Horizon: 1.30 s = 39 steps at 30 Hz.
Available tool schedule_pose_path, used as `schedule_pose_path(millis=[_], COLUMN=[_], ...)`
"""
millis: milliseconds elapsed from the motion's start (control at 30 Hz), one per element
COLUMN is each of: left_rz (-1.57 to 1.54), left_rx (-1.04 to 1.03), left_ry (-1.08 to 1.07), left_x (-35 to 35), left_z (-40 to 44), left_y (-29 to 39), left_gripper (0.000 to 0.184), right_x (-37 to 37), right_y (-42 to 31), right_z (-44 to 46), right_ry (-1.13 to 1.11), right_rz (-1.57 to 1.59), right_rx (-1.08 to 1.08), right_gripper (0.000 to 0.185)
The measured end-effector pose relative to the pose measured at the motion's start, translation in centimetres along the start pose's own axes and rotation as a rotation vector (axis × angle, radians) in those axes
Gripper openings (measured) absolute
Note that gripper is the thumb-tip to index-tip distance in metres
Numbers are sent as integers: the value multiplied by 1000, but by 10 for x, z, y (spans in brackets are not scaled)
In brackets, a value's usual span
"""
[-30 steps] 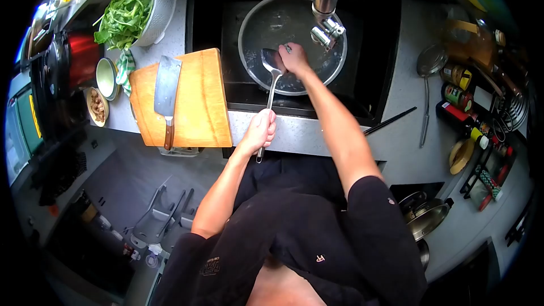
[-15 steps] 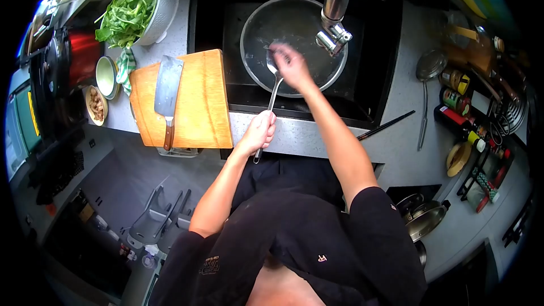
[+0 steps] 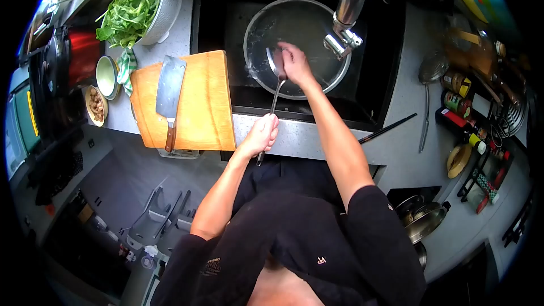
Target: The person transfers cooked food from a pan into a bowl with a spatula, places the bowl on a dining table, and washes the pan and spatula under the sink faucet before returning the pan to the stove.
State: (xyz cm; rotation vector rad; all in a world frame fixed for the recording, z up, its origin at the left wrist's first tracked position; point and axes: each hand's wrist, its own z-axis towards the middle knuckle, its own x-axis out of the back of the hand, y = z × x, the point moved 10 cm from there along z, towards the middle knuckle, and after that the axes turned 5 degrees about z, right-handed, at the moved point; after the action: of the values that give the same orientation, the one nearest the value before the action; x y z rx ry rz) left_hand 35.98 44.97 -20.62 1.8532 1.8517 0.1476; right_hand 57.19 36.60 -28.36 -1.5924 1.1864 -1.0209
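My left hand is closed around the handle of a long metal spatula, whose end sticks out below the fist. Its broad head is tilted over a large round metal basin in the sink. Against that head my right hand presses with curled fingers, a little smeared by motion; the fingertips partly hide its edge. The basin holds what looks like water, with pale froth near its left rim. The tap hangs over the basin's right side.
Left of the sink, a cleaver lies on a wooden cutting board. Leafy greens fill a white colander behind it. Chopsticks and a strainer lie to the right, near several bottles and jars.
The spatula's head has turned, showing more of its broad side. My right hand has shifted slightly on it, while my left hand keeps the handle. The whole view has drifted a little.
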Motion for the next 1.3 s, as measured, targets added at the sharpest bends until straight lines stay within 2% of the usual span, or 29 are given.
schedule_pose_path(millis=[33,100,167,233,300,333,367,433,467,567,633,667,767,800,833,900,967,1033,1067,1167,1200,1233,1300], left_rz=[-12,-10,-28,-35,-105,-113,-108,-88,-136,-195,-227,-238,-248,-247,-253,-260,-193,-125,-92,-27,-9,19,76], left_rx=[7,-6,7,13,17,56,56,51,54,52,38,33,38,39,45,55,39,28,23,17,13,15,12], left_ry=[3,-16,-17,-25,-45,-42,-58,-88,-110,-116,-158,-172,-184,-184,-187,-192,-190,-164,-139,-77,-58,-54,-49], left_x=[-1,-2,-1,1,-1,0,0,3,2,6,7,6,5,4,3,1,2,2,3,3,4,5,8], left_z=[0,-1,-3,-1,0,-3,-5,-4,-4,-4,-5,-5,-10,-11,-12,-13,-9,-5,-3,-3,-3,-4,-4], left_y=[-2,-1,2,-1,-2,-6,-6,-1,-3,-3,-3,-4,-2,1,2,3,-3,-6,-8,-5,-2,-2,-1], left_gripper=[32,32,33,33,32,31,32,32,32,31,31,31,31,31,31,31,31,31,32,32,32,32,32], right_x=[-4,-9,-17,-9,-15,-16,-18,-24,-20,-6,39,47,71,65,52,29,17,-16,-26,-40,-39,-32,-5], right_y=[-37,-67,-15,4,-54,-49,-39,40,48,107,59,98,109,114,93,1,-93,-113,-115,-24,-11,10,37], right_z=[-11,-27,-7,7,-21,-16,-19,11,14,38,27,34,16,15,16,-1,-28,-43,-45,-5,6,19,40], right_ry=[9,58,25,61,128,116,106,26,38,26,229,273,424,428,309,70,49,-88,-132,-338,-376,-338,-307], right_rz=[-51,-23,-8,25,-19,-44,-65,65,59,-276,-338,-394,-317,-137,-29,188,-64,-277,-386,-405,-349,-469,-428], right_rx=[204,278,82,-110,286,280,258,-87,-198,-218,-80,-113,-276,-288,-234,-121,316,468,539,64,-23,-43,-178], right_gripper=[32,33,34,33,31,29,28,26,26,27,28,29,27,25,25,25,26,30,26,26,30,32,25])
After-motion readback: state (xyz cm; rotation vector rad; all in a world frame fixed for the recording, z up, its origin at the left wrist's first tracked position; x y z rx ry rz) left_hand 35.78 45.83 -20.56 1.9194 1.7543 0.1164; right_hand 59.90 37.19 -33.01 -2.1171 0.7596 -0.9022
